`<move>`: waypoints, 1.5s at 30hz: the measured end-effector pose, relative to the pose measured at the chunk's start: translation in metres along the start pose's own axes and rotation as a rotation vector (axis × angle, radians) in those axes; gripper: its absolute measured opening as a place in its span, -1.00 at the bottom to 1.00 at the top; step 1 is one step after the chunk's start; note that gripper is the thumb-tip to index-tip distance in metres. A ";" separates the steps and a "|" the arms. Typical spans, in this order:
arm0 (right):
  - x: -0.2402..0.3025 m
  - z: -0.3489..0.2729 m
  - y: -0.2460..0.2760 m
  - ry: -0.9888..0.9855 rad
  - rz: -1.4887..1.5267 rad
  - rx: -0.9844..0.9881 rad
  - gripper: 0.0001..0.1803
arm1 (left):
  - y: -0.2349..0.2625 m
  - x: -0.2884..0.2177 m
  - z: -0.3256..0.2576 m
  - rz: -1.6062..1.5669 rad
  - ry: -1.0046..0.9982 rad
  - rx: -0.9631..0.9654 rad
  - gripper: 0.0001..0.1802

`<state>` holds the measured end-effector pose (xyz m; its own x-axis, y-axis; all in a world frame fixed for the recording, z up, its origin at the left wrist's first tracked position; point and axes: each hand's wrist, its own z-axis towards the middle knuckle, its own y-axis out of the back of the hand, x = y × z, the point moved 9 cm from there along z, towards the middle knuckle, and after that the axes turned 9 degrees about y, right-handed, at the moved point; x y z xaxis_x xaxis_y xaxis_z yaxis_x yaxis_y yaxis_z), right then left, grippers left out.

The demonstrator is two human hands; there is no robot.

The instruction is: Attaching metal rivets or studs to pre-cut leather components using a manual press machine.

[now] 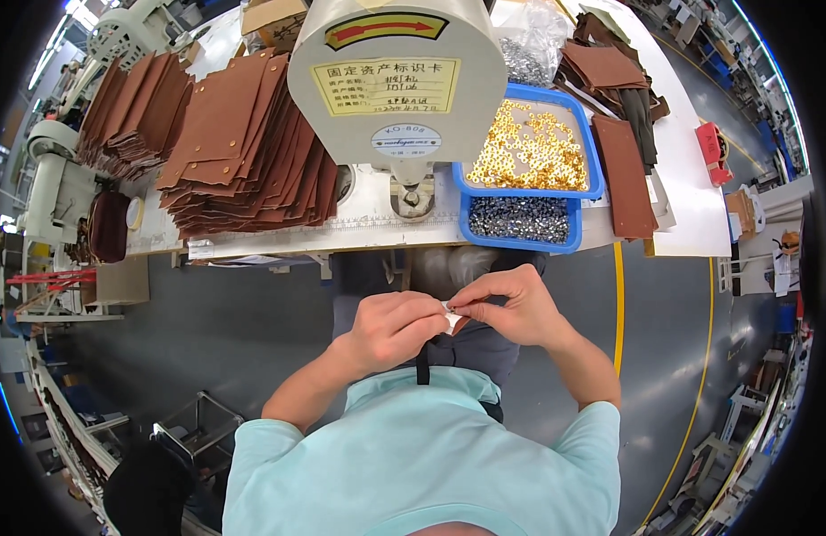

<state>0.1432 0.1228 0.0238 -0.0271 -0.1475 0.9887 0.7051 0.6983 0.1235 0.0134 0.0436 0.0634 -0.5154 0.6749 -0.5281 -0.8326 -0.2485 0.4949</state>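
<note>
My left hand (390,329) and my right hand (511,304) meet over my lap, below the table's front edge. Between their fingertips they pinch a small white piece (451,316), with a sliver of brown showing under it; most of it is hidden by my fingers. Straight ahead stands a cream press machine (397,80) with its punch head (413,192) over the white table (377,223). Right of it, a blue tray holds gold rivets (529,147), and a second blue tray holds dark silver rivets (520,219).
A fanned stack of brown leather pieces (243,152) lies left of the machine, another stack (131,112) further left. More brown pieces (623,116) lie at the right. A clear bag of metal parts (529,45) sits behind the trays. Grey floor with yellow lines surrounds me.
</note>
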 end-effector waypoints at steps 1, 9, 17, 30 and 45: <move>0.001 0.001 -0.001 0.002 0.003 0.005 -0.83 | 0.000 0.000 -0.001 0.001 0.001 -0.001 -0.77; 0.013 0.000 -0.001 0.104 -0.192 0.004 -0.82 | -0.001 0.003 -0.002 -0.011 0.029 -0.004 -0.79; 0.022 -0.001 -0.002 0.219 -0.302 0.010 -0.82 | -0.003 0.008 -0.002 -0.043 0.071 0.022 -0.76; 0.023 -0.008 -0.001 0.383 -0.249 -0.084 -0.58 | -0.004 0.021 -0.003 -0.253 0.411 0.053 -0.74; 0.043 -0.025 -0.014 0.696 -0.268 -0.150 -0.62 | -0.008 0.006 0.010 -0.082 0.384 0.176 -0.41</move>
<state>0.1496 0.0891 0.0627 0.2073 -0.7410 0.6387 0.8273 0.4812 0.2898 0.0189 0.0567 0.0626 -0.5143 0.3720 -0.7728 -0.8441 -0.0601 0.5328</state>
